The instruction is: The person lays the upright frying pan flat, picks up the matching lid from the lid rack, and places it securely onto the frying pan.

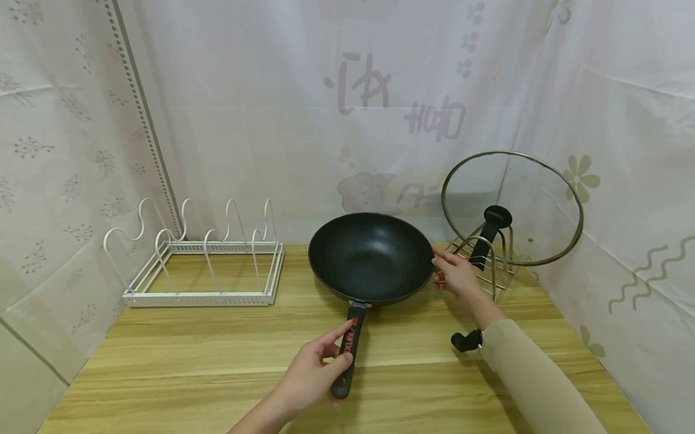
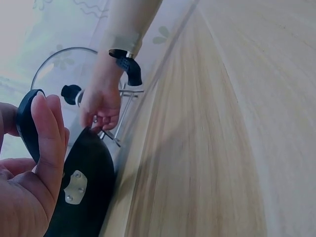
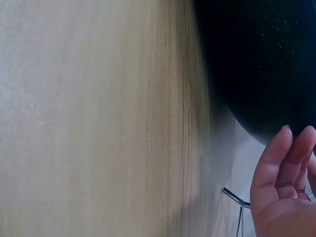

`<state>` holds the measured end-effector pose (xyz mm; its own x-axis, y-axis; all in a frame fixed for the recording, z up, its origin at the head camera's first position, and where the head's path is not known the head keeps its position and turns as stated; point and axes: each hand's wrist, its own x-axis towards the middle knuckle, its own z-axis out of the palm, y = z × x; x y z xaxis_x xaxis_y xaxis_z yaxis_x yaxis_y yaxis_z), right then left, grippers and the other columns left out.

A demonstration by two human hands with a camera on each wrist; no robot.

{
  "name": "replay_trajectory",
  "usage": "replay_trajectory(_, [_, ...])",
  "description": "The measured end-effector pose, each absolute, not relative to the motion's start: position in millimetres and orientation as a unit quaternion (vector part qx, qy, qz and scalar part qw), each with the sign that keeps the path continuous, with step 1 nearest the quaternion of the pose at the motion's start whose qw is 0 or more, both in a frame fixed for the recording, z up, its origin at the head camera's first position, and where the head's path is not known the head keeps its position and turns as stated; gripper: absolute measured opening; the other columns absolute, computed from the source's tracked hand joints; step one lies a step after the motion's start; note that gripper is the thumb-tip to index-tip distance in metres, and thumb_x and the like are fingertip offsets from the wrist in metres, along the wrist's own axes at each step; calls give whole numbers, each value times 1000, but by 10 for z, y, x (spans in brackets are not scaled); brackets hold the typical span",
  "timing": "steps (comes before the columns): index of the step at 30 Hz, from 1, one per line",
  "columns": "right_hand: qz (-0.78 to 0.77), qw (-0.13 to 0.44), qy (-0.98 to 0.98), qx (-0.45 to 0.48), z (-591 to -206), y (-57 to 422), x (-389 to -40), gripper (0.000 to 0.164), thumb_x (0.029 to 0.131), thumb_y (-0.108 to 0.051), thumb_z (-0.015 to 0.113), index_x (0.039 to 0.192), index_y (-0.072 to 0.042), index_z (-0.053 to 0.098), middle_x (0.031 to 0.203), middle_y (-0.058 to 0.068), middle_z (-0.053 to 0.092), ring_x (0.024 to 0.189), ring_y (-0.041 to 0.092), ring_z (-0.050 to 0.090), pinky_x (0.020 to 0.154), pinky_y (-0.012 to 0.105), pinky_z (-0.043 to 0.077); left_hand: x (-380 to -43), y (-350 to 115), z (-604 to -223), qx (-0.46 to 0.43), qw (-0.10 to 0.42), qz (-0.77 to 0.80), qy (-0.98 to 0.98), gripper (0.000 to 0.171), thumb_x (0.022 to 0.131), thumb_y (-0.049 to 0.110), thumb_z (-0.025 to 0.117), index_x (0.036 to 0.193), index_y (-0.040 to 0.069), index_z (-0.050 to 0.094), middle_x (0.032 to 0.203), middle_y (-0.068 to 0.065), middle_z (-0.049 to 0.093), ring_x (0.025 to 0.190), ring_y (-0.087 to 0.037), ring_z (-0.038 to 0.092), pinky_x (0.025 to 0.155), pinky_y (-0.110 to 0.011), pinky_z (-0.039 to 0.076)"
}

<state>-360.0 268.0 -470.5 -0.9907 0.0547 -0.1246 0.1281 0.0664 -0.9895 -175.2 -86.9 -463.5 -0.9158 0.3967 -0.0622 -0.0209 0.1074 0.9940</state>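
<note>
A black wok (image 1: 370, 259) is at the middle of the wooden table, its open side up and its handle (image 1: 354, 319) toward me. My left hand (image 1: 312, 376) grips that handle, thumb on one side and fingers on the other. At the wok's right rim, my right hand (image 1: 460, 282) holds the edge with its fingertips. In the right wrist view, bent fingers (image 3: 276, 153) touch the dark outer wall. A metal bracket (image 2: 75, 187) with rivets shows on the wok's side in the left wrist view.
A glass lid (image 1: 525, 199) with a black knob (image 1: 497, 216) leans in a wire rack (image 1: 493, 274) right behind my right hand. On the left stands a white rack (image 1: 203, 299) with curved wire dividers. Patterned cloth (image 1: 246, 117) hangs around the wooden table (image 1: 213, 364).
</note>
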Motion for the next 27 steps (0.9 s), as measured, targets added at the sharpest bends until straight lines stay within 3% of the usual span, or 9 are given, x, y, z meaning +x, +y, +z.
replay_trajectory(14, [-665,19,744,70,-4701,2635,-3504,54,114,-23,57,168,-19,49,93,-5,63,69,7,59,70,26,60,-1777,-947,-4671,115,149,647,739,62,107,15,65,167,23,50,98,-10,69,57,-21,63,47,-46,59])
replay_trajectory(27, [-667,19,741,70,-4718,2616,-3461,56,114,-21,57,169,-17,46,96,0,59,68,9,59,69,28,60,-1793,-1066,-4646,96,159,651,736,61,106,15,62,165,28,53,103,-21,72,54,-19,60,47,-29,50])
